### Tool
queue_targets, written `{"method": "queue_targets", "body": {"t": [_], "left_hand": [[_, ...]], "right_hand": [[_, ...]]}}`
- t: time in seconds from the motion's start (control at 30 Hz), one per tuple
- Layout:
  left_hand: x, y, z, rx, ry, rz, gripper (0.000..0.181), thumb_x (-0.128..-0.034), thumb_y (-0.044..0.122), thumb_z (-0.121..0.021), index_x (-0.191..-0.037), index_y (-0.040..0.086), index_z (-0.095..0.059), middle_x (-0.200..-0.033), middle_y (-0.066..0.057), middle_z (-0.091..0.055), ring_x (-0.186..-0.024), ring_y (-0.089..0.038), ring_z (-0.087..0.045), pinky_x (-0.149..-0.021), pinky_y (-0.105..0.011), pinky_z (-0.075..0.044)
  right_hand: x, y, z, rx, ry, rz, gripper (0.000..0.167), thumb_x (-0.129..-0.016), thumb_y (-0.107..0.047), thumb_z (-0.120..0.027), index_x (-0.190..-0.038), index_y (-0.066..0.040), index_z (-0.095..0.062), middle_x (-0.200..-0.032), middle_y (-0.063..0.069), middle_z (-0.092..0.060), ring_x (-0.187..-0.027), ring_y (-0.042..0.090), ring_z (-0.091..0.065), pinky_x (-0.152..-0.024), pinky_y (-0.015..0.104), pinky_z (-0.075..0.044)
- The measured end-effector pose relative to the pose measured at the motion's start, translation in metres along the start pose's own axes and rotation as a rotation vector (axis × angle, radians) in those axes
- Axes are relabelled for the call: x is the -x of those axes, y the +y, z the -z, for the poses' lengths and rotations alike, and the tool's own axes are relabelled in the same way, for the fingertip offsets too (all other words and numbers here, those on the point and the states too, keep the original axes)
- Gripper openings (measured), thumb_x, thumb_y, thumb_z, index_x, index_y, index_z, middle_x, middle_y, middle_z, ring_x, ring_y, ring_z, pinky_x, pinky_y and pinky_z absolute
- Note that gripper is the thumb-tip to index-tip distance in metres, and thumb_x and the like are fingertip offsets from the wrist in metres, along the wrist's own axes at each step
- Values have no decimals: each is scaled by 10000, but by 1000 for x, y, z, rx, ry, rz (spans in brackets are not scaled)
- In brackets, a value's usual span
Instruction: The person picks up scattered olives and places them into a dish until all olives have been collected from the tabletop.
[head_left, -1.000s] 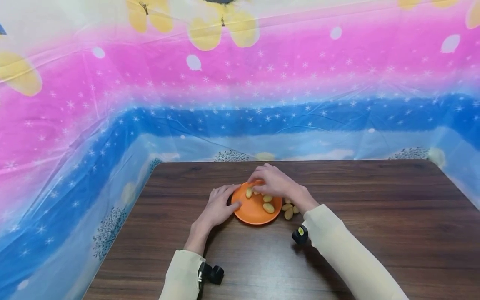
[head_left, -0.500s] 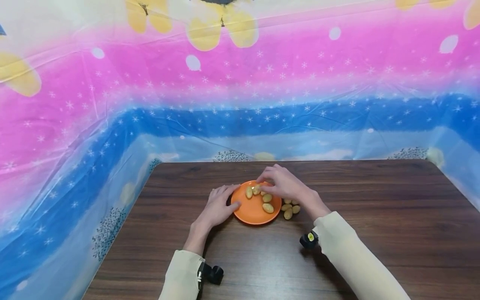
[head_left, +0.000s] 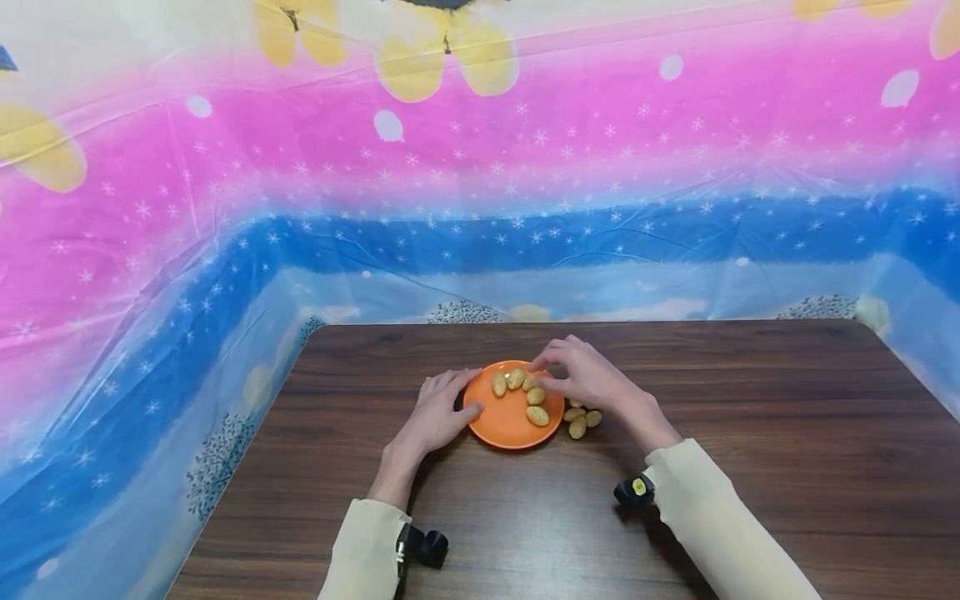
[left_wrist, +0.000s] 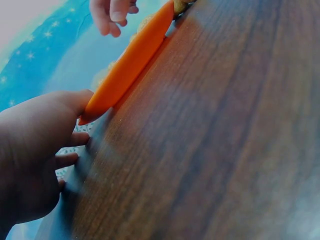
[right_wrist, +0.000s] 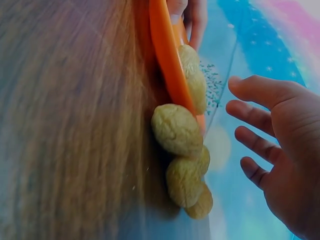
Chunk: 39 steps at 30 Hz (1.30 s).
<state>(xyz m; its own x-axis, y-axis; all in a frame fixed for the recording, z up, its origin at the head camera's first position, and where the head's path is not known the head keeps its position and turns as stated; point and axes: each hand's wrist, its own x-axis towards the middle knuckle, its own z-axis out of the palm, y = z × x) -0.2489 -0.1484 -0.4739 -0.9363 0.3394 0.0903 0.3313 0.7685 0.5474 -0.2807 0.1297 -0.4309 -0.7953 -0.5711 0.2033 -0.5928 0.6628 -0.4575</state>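
On the table (head_left: 750,417) sat the plate (head_left: 504,432), five potatoes (head_left: 537,416) curving across it, more potatoes (head_left: 577,427) just beside! Left hand (head_left: 437,414) touched the plate, fingers wide; right hand (head_left: 588,377) hovered above, fingers parted.

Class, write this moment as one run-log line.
left hand: touching rim of round orange plate | right hand: empty, near plate | oval yellow-brown potatoes: some on plate, others on brown wood-grain table

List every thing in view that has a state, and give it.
Plate: right way up, flat on the table
Plated potatoes: whole, in a curved row
Loose potatoes: clustered beside the plate, partly hidden
Left hand: touching the plate's rim
Right hand: holding nothing
Backdrop cloth: hanging, creased
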Motion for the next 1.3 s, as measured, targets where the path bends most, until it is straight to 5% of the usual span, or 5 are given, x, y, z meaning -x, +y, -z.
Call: {"method": "queue_targets", "body": {"t": [1.3], "left_hand": [[0, 1, 0, 4, -13, 17, 581, -976, 375, -581, -1518, 236, -425, -1537, -89, -436, -1465, -327, -304, -1219, -574, -126]], "right_hand": [[59, 40, 12, -104, -9, -164, 251, -953, -284, -670, -1195, -220, -699, -1185, -22, -652, -1150, 219, -544, -959, 465, -470]]}}
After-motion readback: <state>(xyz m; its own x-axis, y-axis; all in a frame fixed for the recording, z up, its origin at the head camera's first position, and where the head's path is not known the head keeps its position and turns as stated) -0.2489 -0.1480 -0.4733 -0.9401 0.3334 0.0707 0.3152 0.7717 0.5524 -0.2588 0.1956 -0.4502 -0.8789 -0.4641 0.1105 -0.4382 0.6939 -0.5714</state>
